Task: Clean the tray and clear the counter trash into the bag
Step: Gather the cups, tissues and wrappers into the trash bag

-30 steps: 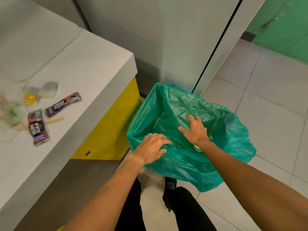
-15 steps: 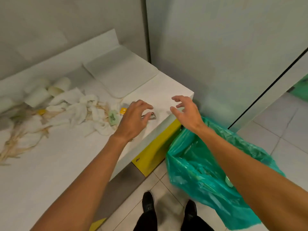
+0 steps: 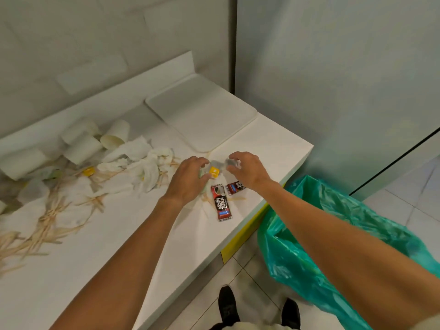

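Far left, wooden stirrers (image 3: 47, 222), paper cups (image 3: 83, 145) and crumpled napkins (image 3: 140, 163) litter the counter (image 3: 114, 263). The left hand (image 3: 188, 181) curls beside a yellow packet (image 3: 213, 171); I can't tell if it grips. The tray (image 3: 202, 113) lies behind it, a coffee sachet (image 3: 222, 206) between the hands. The right hand (image 3: 247, 171) curls at a grey wrapper (image 3: 231, 162), grip unclear to me. The green bag (image 3: 309, 246) stands open rightmost.

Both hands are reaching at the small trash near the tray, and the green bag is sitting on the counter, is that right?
Not quite. The head view shows the green bag beside the counter, below its top, not on it. The left hand and right hand do reach at the small trash near the tray.
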